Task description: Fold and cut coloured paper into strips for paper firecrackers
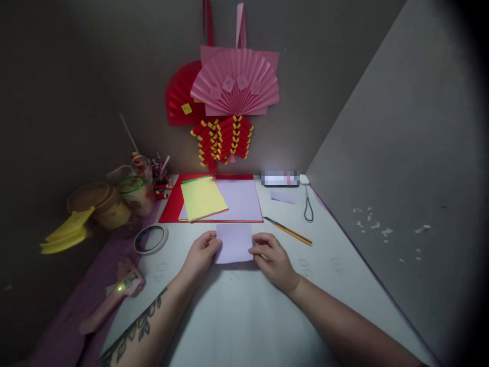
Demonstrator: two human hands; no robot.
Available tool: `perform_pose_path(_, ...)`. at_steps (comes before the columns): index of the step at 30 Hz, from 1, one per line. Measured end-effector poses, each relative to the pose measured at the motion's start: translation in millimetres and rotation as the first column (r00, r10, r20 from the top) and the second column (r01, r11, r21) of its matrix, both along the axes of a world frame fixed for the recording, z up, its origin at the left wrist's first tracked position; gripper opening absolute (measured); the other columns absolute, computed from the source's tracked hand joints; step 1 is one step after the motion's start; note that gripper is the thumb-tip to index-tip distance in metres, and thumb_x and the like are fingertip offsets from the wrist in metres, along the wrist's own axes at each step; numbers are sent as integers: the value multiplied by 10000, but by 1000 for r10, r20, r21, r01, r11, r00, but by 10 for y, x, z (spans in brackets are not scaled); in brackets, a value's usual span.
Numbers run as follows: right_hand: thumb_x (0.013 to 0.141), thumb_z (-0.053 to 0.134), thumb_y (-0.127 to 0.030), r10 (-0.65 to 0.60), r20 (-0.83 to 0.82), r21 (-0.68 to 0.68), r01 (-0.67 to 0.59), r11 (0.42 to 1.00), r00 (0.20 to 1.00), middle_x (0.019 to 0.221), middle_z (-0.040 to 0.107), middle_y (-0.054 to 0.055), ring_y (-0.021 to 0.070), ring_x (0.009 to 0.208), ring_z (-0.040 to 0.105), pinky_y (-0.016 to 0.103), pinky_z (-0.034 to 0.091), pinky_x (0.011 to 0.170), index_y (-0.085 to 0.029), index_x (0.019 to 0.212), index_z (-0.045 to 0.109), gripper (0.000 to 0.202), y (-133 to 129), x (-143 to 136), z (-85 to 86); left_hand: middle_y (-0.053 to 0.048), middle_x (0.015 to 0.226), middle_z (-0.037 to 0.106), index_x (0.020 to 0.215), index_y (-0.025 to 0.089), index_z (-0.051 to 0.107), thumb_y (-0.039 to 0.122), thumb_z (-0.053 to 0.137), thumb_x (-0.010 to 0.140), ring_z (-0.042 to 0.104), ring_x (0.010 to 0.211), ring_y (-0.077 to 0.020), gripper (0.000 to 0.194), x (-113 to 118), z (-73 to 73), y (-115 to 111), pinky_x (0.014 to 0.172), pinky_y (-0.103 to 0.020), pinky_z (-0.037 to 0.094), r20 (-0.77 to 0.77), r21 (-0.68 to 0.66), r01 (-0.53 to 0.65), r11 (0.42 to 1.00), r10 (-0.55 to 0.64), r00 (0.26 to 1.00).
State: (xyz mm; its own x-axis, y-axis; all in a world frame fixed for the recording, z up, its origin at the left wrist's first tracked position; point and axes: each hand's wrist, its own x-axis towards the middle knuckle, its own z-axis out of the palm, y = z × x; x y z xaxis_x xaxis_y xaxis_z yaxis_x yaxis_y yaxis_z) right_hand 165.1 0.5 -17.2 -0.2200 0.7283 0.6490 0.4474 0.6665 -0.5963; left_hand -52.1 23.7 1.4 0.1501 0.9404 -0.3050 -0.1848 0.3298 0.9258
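One small lilac square (234, 244) sits between my two hands over the near-middle of the desk (229, 331), its near edge dropping a shadow there. My left hand (200, 252) pinches the left edge, thumb on top. My right hand (273, 259) has the right edge, fingers curled, tips pinching the paper; far-side finger placement hidden. Just beyond: yellow sheet (204, 199) lying askew over a bigger lilac sheet (244, 199), red sheet (170, 204) underneath. Craft knife (291, 232), orange handle, lies diagonally past my right hand; lilac strip (282, 197) farther back, near a phone-like device (280, 179), screen blurred. Tape roll (165, 238) lies flat off to my left, pink glue gun (132, 285) nearer me, green light on. Back wall: pink paper fan (244, 66) overlapping a red fan (179, 92), red-and-yellow firecracker strings (235, 137) hanging below.
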Motion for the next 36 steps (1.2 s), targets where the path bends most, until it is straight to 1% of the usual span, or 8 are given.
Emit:
perform_pose_path(8,816,531,-67,63,41,32,-65,997,997,1063,592,77,214,993,563,414,522,840,-268,1033,627,311,-46,-9,33,-73,946,703,1088,144,589,317,734,680,652,808,-204,467,37,33,-59,741,-289,482,198,4,140,990,-138,970)
perform_pose_path(13,779,546,-70,-51,46,47,49,998,998,1180,524,84,238,1083,526,426,521,859,-294,1001,671,340,-57,-9,18,-92,1006,705,1141,143,596,313,718,692,659,861,-231,496,52,83,-83,739,-298,492,236,-50,168,985,-152,960)
perform_pose_path(20,807,493,-51,131,-82,-45,-135,990,988,999,633,57,184,927,614,334,537,775,-267,940,658,303,-46,18,51,-110,1033,701,1129,130,625,191,719,666,656,885,-238,476,42,125,-117,745,-300,504,379,-114,230,966,-172,909)
perform_pose_path(24,816,578,-147,67,-143,-150,-89,985,988,1081,589,80,191,967,597,331,511,823,-234,874,652,129,-50,-6,46,-113,1040,694,1096,133,632,207,709,713,660,813,-207,397,45,103,-115,681,-296,537,352,-140,189,972,-130,927)
perform_pose_path(26,827,586,-211,-18,-186,-254,-30,967,982,1103,562,91,190,943,589,322,504,802,-212,786,624,55,-34,-20,25,-106,1082,682,1080,149,636,198,693,735,661,866,-207,353,53,104,-116,714,-301,552,360,-141,202,969,-140,923)
perform_pose_path(28,825,585,-259,-84,-236,-355,-5,935,968,1063,565,88,189,905,580,308,491,762,-198,685,552,157,-6,-32,-6,-105,1115,673,1077,158,634,178,678,746,661,934,-213,335,66,113,-123,749,-291,553,354,-158,235,959,-168,920)
perform_pose_path(31,808,588,-296,-120,-328,-469,-51,882,937,843,569,37,169,773,550,282,453,691,-201,621,450,250,34,-42,-53,-134,1125,670,1089,145,619,182,660,765,665,977,-242,329,88,132,-140,740,-279,552,308,-200,274,941,-205,929)
perform_pose_path(36,784,600,-327,-203,-405,-621,-106,776,891,582,392,-52,110,550,381,231,320,530,-202,629,442,254,60,-43,-116,-186,1185,632,1140,110,569,263,631,808,664,994,-277,371,106,123,-143,743,-296,548,294,-195,326,925,-262,919)
